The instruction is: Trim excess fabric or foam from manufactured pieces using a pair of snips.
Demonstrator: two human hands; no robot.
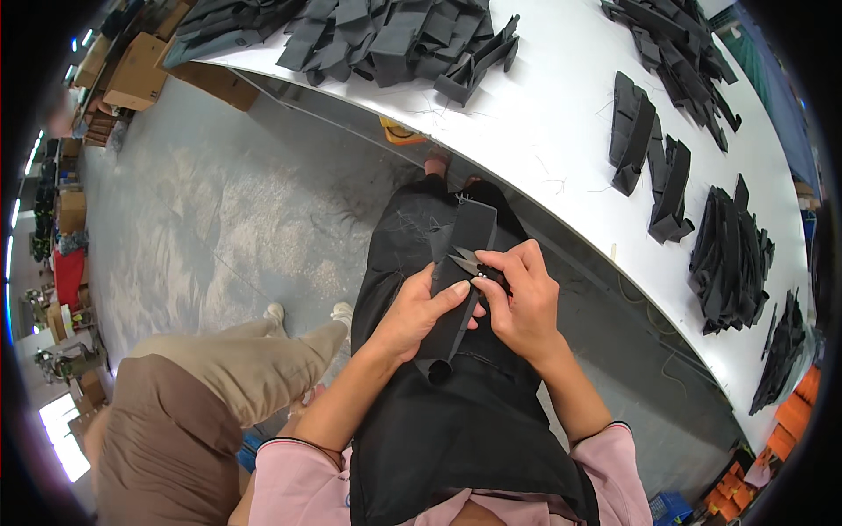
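Over my lap, my left hand (425, 307) grips a folded strip of black fabric (472, 226), thumb on top and fingers beneath. The strip runs lengthwise along my black apron (456, 430), its near end curled. My right hand (519, 294) is closed around small thread snips (465, 260). Their pointed metal blades lie over the strip, just beyond my left thumb, and look slightly apart. Whether a thread sits between the blades is too small to tell. Loose thread bits cling to the apron near the strip's far end.
A white table (553, 131) curves from ahead to my right, bearing several piles of black fabric strips (395, 39) and a bundle (732, 254). Close on my left sits another person in beige trousers (254, 368). Cardboard boxes (136, 70) stand at far left; orange bins (794, 412) at lower right.
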